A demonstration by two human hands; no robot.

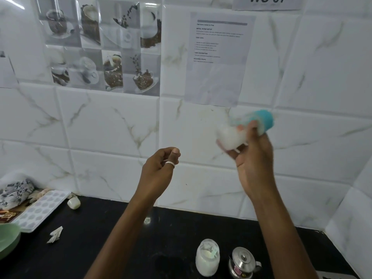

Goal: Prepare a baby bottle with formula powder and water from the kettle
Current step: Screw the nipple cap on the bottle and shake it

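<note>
Above the black counter [124,238], right hand [251,158] fingers wrapped around a motion-blurred baby bottle [241,129] with teal cap, left hand [159,166] empty, fingers loosely curled, formula jar [207,257] and steel kettle [242,262] standing side by side below.

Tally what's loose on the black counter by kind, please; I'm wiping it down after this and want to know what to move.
Jar of white powder: 1
Steel kettle: 1
Green bowl: 1
Patterned tray: 1
Patterned cloth: 1
Small white cap: 1
Crumpled paper scrap: 1
Total: 7
The baby bottle is off the counter, in the right hand.
</note>
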